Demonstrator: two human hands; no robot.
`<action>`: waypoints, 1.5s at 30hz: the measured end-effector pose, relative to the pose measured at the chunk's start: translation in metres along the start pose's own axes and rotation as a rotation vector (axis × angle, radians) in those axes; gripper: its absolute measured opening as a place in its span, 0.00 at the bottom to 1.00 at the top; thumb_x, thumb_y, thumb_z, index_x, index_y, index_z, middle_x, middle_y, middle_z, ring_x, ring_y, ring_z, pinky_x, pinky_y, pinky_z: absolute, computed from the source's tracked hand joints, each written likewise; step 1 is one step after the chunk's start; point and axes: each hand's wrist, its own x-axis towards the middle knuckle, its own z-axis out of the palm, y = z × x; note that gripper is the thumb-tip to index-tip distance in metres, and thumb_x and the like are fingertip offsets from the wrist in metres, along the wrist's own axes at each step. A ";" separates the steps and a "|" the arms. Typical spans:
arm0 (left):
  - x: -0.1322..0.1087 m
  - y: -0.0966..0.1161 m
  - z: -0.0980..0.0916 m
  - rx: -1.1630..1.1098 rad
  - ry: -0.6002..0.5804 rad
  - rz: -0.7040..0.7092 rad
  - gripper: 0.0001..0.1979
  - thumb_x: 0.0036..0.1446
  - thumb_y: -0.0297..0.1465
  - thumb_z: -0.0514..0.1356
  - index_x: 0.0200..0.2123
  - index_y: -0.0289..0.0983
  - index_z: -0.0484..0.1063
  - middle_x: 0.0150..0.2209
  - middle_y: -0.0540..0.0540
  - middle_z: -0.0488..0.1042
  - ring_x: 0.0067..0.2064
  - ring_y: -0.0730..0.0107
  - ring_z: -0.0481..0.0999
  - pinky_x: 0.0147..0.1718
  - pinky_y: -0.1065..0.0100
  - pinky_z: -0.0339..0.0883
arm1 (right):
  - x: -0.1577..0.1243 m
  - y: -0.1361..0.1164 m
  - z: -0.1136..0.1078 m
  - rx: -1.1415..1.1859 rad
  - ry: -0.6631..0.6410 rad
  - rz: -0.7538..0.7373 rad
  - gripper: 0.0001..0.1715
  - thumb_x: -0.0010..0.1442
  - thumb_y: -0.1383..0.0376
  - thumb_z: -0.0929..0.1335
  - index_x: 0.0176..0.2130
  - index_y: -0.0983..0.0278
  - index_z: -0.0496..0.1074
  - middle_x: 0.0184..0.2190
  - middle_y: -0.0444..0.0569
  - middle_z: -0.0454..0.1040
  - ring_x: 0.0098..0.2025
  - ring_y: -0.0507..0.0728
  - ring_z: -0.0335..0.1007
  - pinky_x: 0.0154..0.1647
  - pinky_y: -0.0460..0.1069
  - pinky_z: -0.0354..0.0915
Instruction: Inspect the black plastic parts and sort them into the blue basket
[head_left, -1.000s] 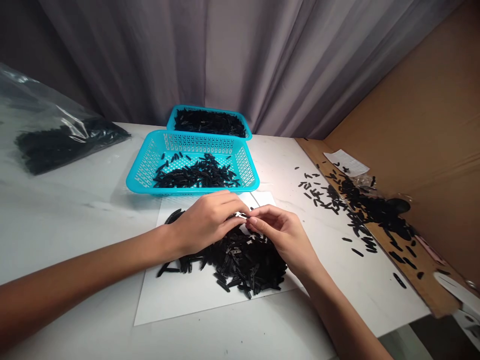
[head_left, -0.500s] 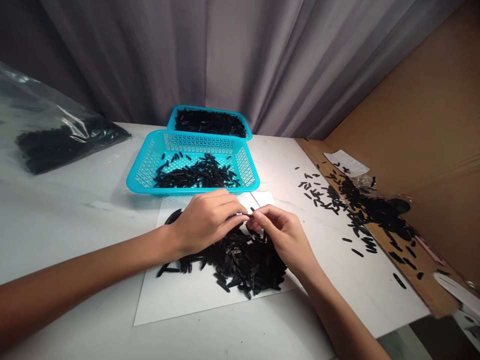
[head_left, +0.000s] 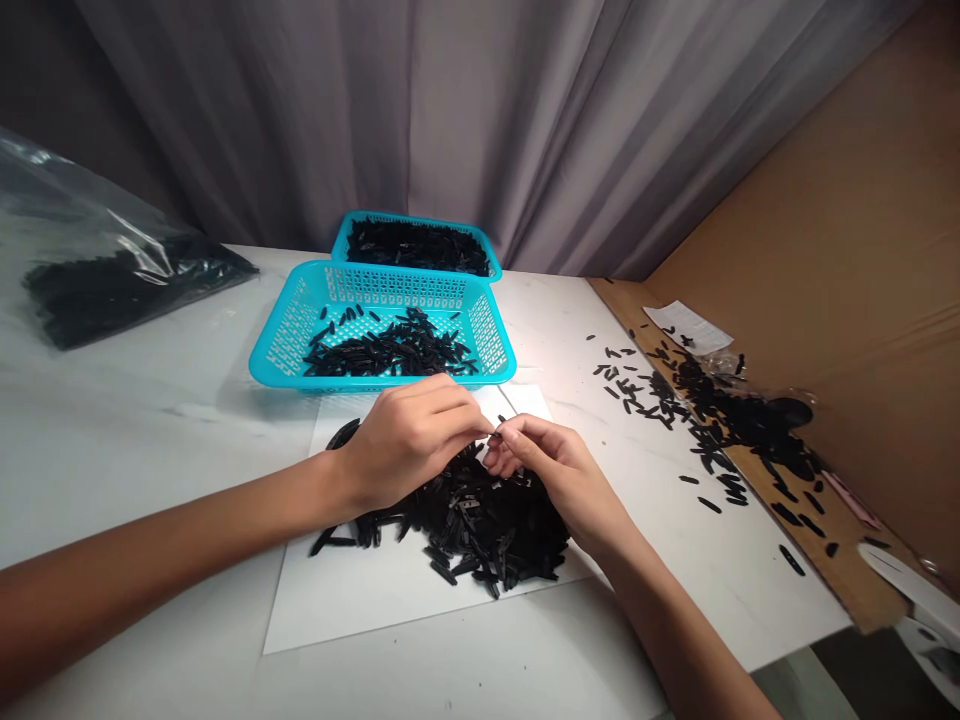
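Observation:
My left hand (head_left: 420, 440) and my right hand (head_left: 559, 465) meet fingertip to fingertip above a heap of small, slim black pieces (head_left: 480, 535). A thin dark piece (head_left: 494, 434) shows between the fingertips, mostly covered by them; its kind is too small to make out. Both hands are closed in a pinch. The heap lies on a white sheet (head_left: 300, 610), partly hidden under my hands. Just beyond them stands a blue perforated basket (head_left: 270, 350), holding similar black pieces on its bottom.
Behind it sits a second blue basket (head_left: 493, 262), full of black pieces. A clear plastic bag (head_left: 135, 275) of dark pieces lies at left. Loose black pieces (head_left: 705, 410) scatter over the table's right side and a brown board, near a crumpled paper (head_left: 688, 328). A grey curtain hangs behind.
My fingertips have drawn closer together, so less of the dark piece shows between them. My right hand's lower fingers have shifted slightly. The view has moved a little.

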 end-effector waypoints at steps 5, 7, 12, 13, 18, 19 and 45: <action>0.000 -0.001 0.001 -0.004 0.012 0.018 0.05 0.64 0.24 0.59 0.36 0.35 0.75 0.33 0.46 0.78 0.37 0.67 0.74 0.37 0.66 0.69 | 0.000 -0.001 0.000 0.010 -0.011 0.008 0.15 0.61 0.54 0.70 0.31 0.63 0.74 0.27 0.46 0.75 0.30 0.54 0.69 0.35 0.49 0.64; 0.000 -0.002 0.002 0.003 0.022 0.021 0.04 0.63 0.24 0.60 0.36 0.35 0.75 0.34 0.46 0.78 0.37 0.67 0.75 0.37 0.66 0.69 | 0.000 0.000 -0.001 0.013 -0.001 0.002 0.15 0.61 0.55 0.71 0.31 0.64 0.74 0.27 0.46 0.75 0.30 0.54 0.69 0.35 0.49 0.64; -0.001 -0.003 0.003 0.012 0.022 0.023 0.03 0.63 0.24 0.61 0.37 0.34 0.75 0.35 0.46 0.79 0.38 0.66 0.75 0.38 0.65 0.69 | 0.000 0.001 -0.002 0.027 0.002 0.007 0.14 0.61 0.56 0.71 0.31 0.64 0.74 0.27 0.46 0.75 0.30 0.53 0.69 0.34 0.49 0.64; -0.001 -0.003 0.002 0.015 0.021 0.029 0.03 0.63 0.24 0.60 0.38 0.34 0.75 0.35 0.46 0.79 0.38 0.66 0.75 0.38 0.65 0.69 | 0.000 0.001 -0.002 0.030 -0.002 0.006 0.14 0.61 0.56 0.71 0.31 0.64 0.74 0.27 0.46 0.75 0.30 0.53 0.69 0.34 0.49 0.64; -0.003 -0.002 0.000 0.069 0.021 0.082 0.04 0.63 0.23 0.60 0.38 0.34 0.75 0.35 0.46 0.79 0.39 0.65 0.75 0.38 0.64 0.70 | -0.001 0.001 -0.001 0.052 -0.013 -0.003 0.14 0.61 0.57 0.71 0.31 0.64 0.75 0.26 0.46 0.75 0.29 0.53 0.68 0.34 0.49 0.63; -0.003 -0.002 -0.001 0.085 0.023 0.095 0.04 0.63 0.23 0.60 0.38 0.34 0.75 0.35 0.46 0.79 0.38 0.65 0.75 0.38 0.64 0.70 | 0.000 0.001 -0.001 0.057 -0.016 -0.001 0.14 0.61 0.57 0.71 0.31 0.64 0.75 0.26 0.46 0.75 0.29 0.53 0.68 0.34 0.49 0.63; 0.002 0.000 -0.002 0.118 -0.105 0.011 0.06 0.63 0.24 0.58 0.34 0.33 0.74 0.32 0.46 0.77 0.34 0.63 0.75 0.33 0.64 0.67 | -0.003 0.005 0.003 -0.249 0.090 -0.186 0.13 0.64 0.58 0.69 0.32 0.64 0.74 0.27 0.46 0.74 0.30 0.54 0.69 0.34 0.49 0.65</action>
